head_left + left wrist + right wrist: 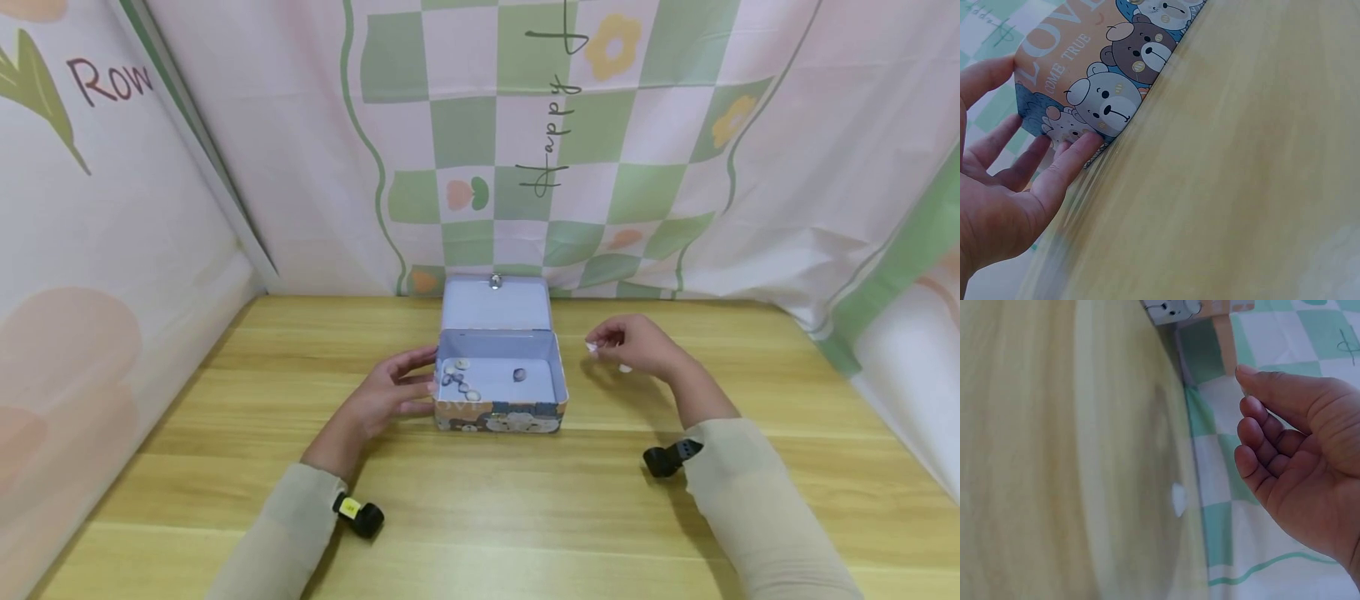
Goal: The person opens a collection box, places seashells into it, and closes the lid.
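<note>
A tin box with cartoon bears on its outside stands on the table with its lid raised. Several small shells lie in its left part, and a darker shell sits alone toward the right. My left hand touches the box's left side with spread fingers; the left wrist view shows fingertips against the printed wall. Off the box's right side, my right hand pinches a small white shell between thumb and fingers. Below that hand, another small white piece lies on the table, also visible in the right wrist view.
The wooden table runs back to a checkered curtain, close behind the raised lid. Another printed curtain borders the left side. A black wrist device sits on each sleeve.
</note>
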### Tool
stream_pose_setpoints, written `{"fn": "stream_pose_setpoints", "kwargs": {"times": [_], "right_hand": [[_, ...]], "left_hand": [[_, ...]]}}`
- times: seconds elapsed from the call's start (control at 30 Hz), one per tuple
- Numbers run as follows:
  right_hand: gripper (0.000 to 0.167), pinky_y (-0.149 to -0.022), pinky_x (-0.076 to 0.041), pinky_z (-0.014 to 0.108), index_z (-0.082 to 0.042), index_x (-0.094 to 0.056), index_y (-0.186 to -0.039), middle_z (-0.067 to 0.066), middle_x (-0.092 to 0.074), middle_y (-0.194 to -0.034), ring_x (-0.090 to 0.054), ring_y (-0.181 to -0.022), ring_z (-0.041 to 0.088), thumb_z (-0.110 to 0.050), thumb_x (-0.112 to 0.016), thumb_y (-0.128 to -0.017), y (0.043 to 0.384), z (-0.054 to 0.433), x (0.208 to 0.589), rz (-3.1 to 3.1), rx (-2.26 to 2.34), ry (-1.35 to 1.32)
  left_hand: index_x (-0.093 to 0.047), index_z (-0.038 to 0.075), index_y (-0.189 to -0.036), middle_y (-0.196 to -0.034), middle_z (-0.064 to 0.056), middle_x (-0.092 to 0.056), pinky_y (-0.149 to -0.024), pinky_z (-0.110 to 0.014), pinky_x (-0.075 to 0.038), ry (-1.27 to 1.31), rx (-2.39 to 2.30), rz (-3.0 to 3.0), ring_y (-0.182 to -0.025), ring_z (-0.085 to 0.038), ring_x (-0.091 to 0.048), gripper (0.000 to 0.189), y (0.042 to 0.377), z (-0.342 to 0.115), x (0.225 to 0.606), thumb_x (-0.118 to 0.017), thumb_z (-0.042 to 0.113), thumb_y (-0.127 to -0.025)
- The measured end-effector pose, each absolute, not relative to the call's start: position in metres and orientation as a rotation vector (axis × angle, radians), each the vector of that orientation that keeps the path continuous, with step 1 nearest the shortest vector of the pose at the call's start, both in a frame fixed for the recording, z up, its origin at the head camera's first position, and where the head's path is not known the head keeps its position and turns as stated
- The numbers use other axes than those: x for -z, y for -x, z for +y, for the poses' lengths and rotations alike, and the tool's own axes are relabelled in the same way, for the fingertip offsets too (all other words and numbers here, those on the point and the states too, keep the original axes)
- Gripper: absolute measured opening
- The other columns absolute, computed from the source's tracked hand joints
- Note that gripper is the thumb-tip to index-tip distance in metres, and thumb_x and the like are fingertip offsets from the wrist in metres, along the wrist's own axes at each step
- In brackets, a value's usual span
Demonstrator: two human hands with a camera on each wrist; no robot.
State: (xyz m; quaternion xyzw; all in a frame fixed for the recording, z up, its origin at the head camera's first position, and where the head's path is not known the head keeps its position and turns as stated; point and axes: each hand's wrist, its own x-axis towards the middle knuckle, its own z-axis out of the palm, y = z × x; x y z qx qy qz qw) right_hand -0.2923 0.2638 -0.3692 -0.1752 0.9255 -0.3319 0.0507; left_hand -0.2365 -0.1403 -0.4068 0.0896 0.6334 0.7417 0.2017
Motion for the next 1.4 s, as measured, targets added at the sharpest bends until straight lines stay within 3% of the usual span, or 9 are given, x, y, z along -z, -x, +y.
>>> {"fn": "stream_pose_setpoints", "kwargs": {"times": [0.23, 1.4], "right_hand": [[0.025, -0.067, -0.052, 0.032, -0.001, -0.07, -0.109, 0.006, -0.065, -0.09, -0.057, -0.081, 0.021, -0.016, -0.072, -0.089, 0.287, 0.255, 0.355, 2.815, 1.036, 0.576], [0.022, -0.074, -0.055, 0.034, -0.006, -0.07, -0.107, 0.004, -0.066, -0.094, -0.059, -0.087, 0.021, -0.014, -0.074, -0.088, 0.287, 0.19, 0.315, 2.692, 1.049, 0.77]], "left_hand": [[-0.034, 0.008, -0.15, -0.154, -0.013, -0.032, -0.094, -0.044, -0.053, -0.244, -2.069, 1.776, -0.132, -0.038, -0.042, 0.072, 0.236, -0.14, 0.407, -0.069, 0.001, -0.087], [-0.038, 0.01, -0.148, -0.152, -0.01, -0.035, -0.092, -0.044, -0.054, -0.196, -2.066, 1.797, -0.131, -0.035, -0.043, 0.068, 0.238, -0.138, 0.404, -0.067, -0.002, -0.088]]}}
